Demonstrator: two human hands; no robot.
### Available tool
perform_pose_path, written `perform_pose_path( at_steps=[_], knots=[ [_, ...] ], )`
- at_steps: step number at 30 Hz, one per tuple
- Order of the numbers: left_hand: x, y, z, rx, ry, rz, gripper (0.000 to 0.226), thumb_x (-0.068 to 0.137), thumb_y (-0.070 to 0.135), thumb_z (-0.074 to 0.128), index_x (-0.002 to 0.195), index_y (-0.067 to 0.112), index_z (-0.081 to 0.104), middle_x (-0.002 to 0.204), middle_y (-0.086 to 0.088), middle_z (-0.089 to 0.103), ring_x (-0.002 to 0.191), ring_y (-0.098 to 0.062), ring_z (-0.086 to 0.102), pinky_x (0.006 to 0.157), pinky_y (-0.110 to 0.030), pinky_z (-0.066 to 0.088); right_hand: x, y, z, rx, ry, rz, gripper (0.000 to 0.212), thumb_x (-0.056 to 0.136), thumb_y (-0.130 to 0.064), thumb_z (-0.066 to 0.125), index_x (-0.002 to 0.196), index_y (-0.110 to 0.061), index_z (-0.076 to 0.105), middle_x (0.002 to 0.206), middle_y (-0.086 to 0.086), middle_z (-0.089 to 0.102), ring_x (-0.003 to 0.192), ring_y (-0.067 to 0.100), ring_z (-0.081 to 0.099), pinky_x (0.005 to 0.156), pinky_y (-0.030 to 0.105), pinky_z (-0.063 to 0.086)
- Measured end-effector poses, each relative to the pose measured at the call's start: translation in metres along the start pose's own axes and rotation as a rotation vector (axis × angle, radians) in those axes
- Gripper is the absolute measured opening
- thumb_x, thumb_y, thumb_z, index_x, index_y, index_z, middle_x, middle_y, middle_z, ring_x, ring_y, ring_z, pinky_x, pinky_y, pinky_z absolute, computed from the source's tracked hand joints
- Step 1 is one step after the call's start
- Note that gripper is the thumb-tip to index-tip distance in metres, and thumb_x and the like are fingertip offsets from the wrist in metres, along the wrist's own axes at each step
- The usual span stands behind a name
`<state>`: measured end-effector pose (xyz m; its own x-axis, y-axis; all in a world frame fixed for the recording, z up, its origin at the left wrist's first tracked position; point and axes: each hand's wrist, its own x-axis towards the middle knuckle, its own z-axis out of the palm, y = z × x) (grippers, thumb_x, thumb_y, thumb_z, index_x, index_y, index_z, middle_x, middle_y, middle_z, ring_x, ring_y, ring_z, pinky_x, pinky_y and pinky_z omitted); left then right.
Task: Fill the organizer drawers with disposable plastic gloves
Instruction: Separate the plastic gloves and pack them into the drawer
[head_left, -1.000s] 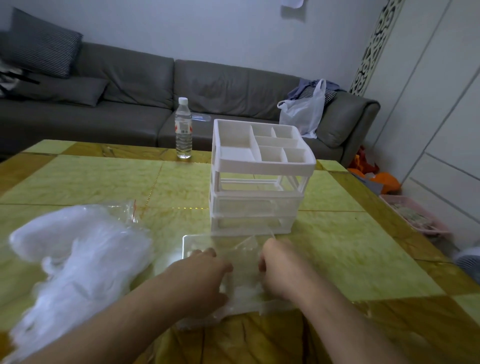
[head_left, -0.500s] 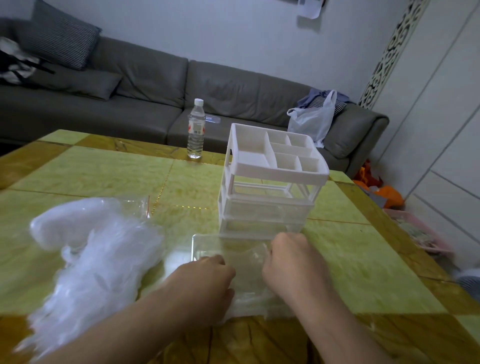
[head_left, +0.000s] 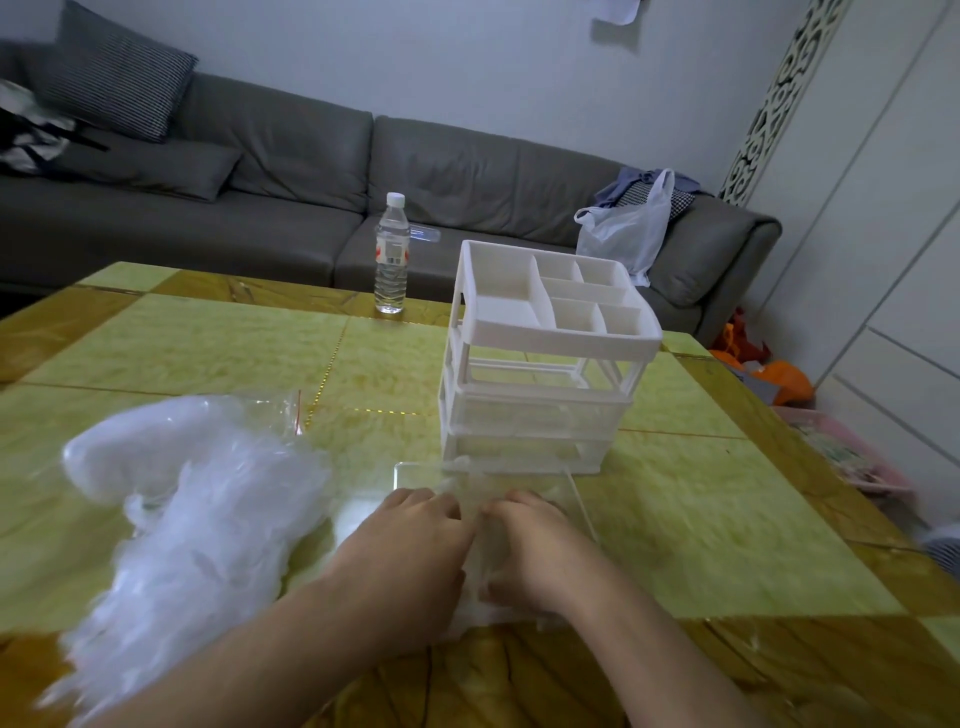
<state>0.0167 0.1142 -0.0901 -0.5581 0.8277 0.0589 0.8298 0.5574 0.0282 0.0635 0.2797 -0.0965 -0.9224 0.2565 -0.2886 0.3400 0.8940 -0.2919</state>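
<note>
While both the left hand and right hand press gloves into the clear drawer with fingers curled, the organizer stands directly beyond, its empty top slot facing them.

- Your table is glossy, polished stone-look squares, green and amber.
- The organizer looks like matt white plastic, its lower drawers frosted and translucent.
- The drawer under your hands is clear, smooth plastic.
- That glove pile is thin, crinkly, filmy plastic.
- The bottle is clear plastic.
- The sofa looks like soft matt grey upholstery.
</note>
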Motion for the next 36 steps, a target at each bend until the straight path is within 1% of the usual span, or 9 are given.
perform_pose_path(
  at_steps=[4,7,9,11,14,18,26,32,36],
  knots=[
    [-0.006,0.004,-0.011,0.069,-0.046,-0.037,0.020,0.099,0.025,0.053,0.116,0.022,0.061,0.116,-0.001,0.059,0.112,-0.025,0.058,0.098,-0.034,0.040,-0.005,-0.002,-0.001,-0.082,-0.031,0.034,0.081,0.073,-0.037,0.088,0.146,-0.031,0.052,0.147,-0.008,0.043,0.144,0.025,0.039,0.112,0.045,0.049],
    [0.000,0.003,-0.009,-0.024,0.060,0.044,0.034,0.082,0.012,0.066,0.113,0.025,0.063,0.104,0.004,0.062,0.094,-0.021,0.064,0.083,-0.031,0.047,-0.003,-0.008,-0.004,-0.100,-0.056,0.030,0.073,0.080,-0.033,0.082,0.146,-0.035,0.050,0.148,-0.005,0.041,0.145,0.029,0.036,0.113,0.048,0.047],
    [0.006,0.009,-0.007,-0.105,0.068,0.103,0.042,0.081,0.006,0.061,0.117,0.025,0.064,0.116,0.006,0.056,0.100,-0.020,0.061,0.081,-0.031,0.051,0.005,-0.009,0.001,-0.123,-0.088,0.042,0.072,0.078,-0.041,0.077,0.145,-0.037,0.051,0.146,-0.004,0.041,0.145,0.032,0.036,0.111,0.052,0.048],
    [0.012,0.010,-0.001,-0.147,0.052,0.074,0.043,0.090,0.010,0.056,0.131,0.023,0.058,0.141,0.006,0.043,0.123,-0.020,0.054,0.093,-0.032,0.052,0.013,-0.004,0.007,-0.137,-0.082,0.017,0.075,0.075,-0.049,0.073,0.145,-0.039,0.048,0.148,-0.004,0.043,0.145,0.035,0.038,0.108,0.053,0.049],
    [0.017,0.004,0.012,-0.074,-0.030,-0.039,0.050,0.098,0.026,0.055,0.147,0.019,0.045,0.163,0.002,0.026,0.139,-0.022,0.040,0.105,-0.034,0.048,-0.001,-0.003,0.000,-0.088,-0.057,-0.009,0.074,0.085,-0.036,0.076,0.151,-0.042,0.043,0.160,-0.004,0.034,0.151,0.033,0.031,0.117,0.049,0.044],
    [0.021,0.004,0.016,0.029,-0.151,-0.115,0.039,0.101,0.038,0.048,0.134,0.017,0.051,0.137,-0.007,0.052,0.126,-0.027,0.048,0.103,-0.035,0.044,-0.004,0.004,-0.002,-0.035,-0.058,-0.012,0.081,0.086,-0.025,0.078,0.155,-0.042,0.040,0.164,-0.011,0.027,0.154,0.030,0.026,0.117,0.045,0.046],
    [0.025,-0.001,0.004,-0.036,-0.191,-0.097,0.053,0.089,0.049,0.068,0.131,0.019,0.054,0.138,-0.006,0.046,0.127,-0.027,0.049,0.095,-0.038,0.050,-0.002,0.003,-0.001,-0.010,-0.060,0.135,0.085,0.077,-0.038,0.083,0.151,-0.026,0.041,0.161,0.008,0.027,0.151,0.033,0.033,0.116,0.048,0.045],
    [0.009,-0.010,-0.005,-0.050,-0.022,-0.010,0.044,0.092,0.028,0.074,0.131,0.026,0.055,0.136,0.005,0.039,0.123,-0.018,0.045,0.085,-0.032,0.053,-0.015,0.003,-0.008,0.050,-0.026,0.132,0.085,0.077,-0.041,0.086,0.149,-0.029,0.042,0.157,0.004,0.031,0.149,0.028,0.032,0.114,0.045,0.045],
    [-0.001,-0.017,-0.005,-0.005,0.042,0.025,0.031,0.094,0.011,0.066,0.118,0.029,0.063,0.121,0.009,0.052,0.112,-0.017,0.051,0.088,-0.031,0.049,-0.021,0.004,-0.022,0.117,0.134,0.084,0.053,0.085,-0.028,0.083,0.133,-0.028,0.059,0.132,-0.005,0.051,0.123,0.017,0.053,0.100,0.031,0.049]
  ],
)
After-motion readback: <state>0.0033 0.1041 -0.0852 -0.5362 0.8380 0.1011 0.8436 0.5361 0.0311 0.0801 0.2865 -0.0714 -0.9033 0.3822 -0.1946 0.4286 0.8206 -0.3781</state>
